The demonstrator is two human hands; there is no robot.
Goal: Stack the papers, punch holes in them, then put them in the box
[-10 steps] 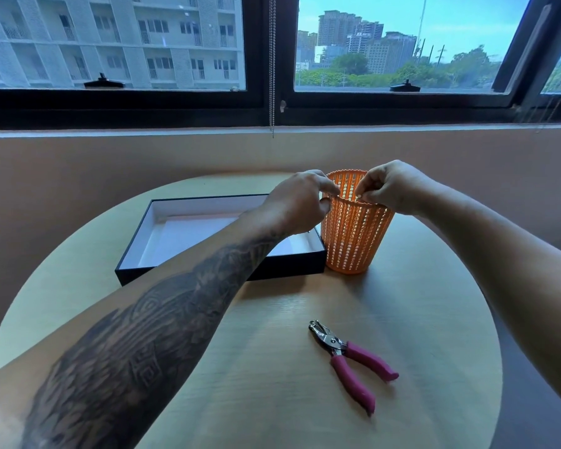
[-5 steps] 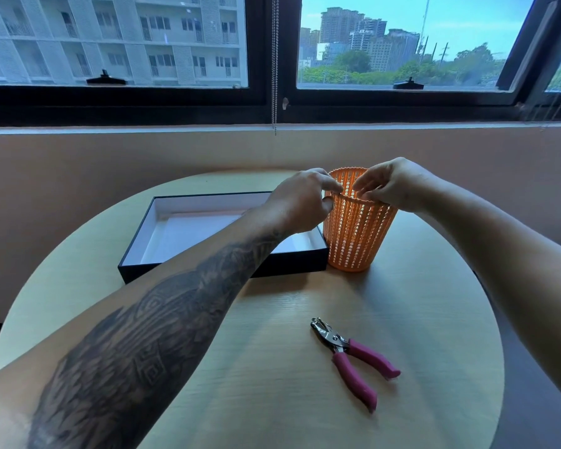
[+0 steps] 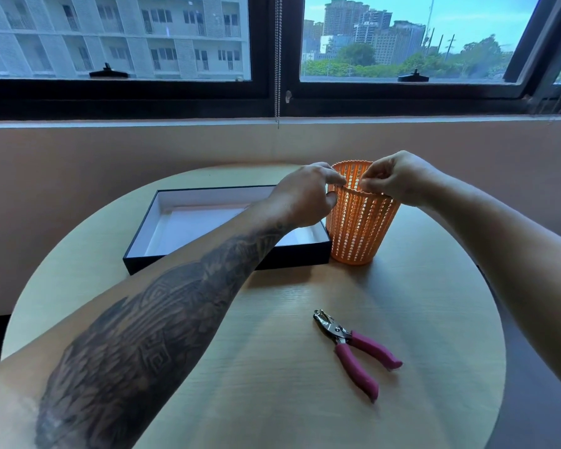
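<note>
Meanwhile both hands, left hand (image 3: 302, 199) and right hand (image 3: 399, 176), have barely shifted, each grip pinched on the orange perforated plastic basket (image 3: 358, 225) rim; papers remain unseen, stacking unstarted.

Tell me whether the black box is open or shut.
Open. The black box has no lid on it, and its white inside shows from above. The left hand partly hides its right end.

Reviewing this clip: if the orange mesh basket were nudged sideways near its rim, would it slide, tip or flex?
The orange basket looks like thin perforated plastic, so probably light and a bit flexible at the rim. It is tall and narrower at the base than at the top, so a push up high would likely tip it rather than slide it. The left hand and right hand at its rim probably steady it for now.
</note>
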